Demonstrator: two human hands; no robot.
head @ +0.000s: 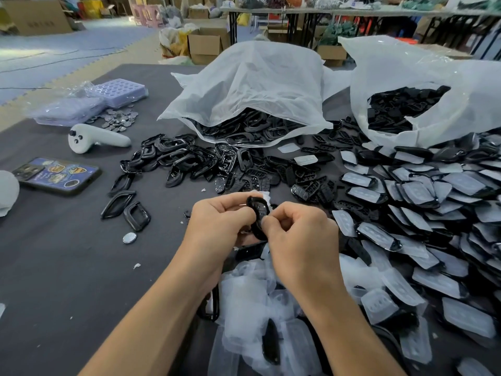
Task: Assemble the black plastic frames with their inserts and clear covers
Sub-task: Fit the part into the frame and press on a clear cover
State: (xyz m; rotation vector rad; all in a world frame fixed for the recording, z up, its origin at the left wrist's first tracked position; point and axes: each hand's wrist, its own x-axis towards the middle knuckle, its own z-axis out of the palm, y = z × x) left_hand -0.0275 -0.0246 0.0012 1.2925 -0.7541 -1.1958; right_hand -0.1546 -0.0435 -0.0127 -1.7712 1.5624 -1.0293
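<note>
A black plastic frame [259, 213] stands upright between my hands above the dark table. My left hand [217, 223] grips its left side with curled fingers. My right hand [301, 234] pinches its right edge with thumb and fingertips; whether a clear film is under them I cannot tell. Loose black frames [187, 158] lie in a heap behind. Black button inserts [303, 180] are scattered to the right of it. A wide pile of pieces with clear covers [423, 202] fills the right side.
Two white bags, one in the middle [257, 88] and one at the right [423, 85], spill black parts. At the left lie a white controller [95, 138], a phone [57, 175], coin-shaped discs [119, 120] and trays [119, 90]. Crumpled clear wrapping [252, 302] sits under my wrists.
</note>
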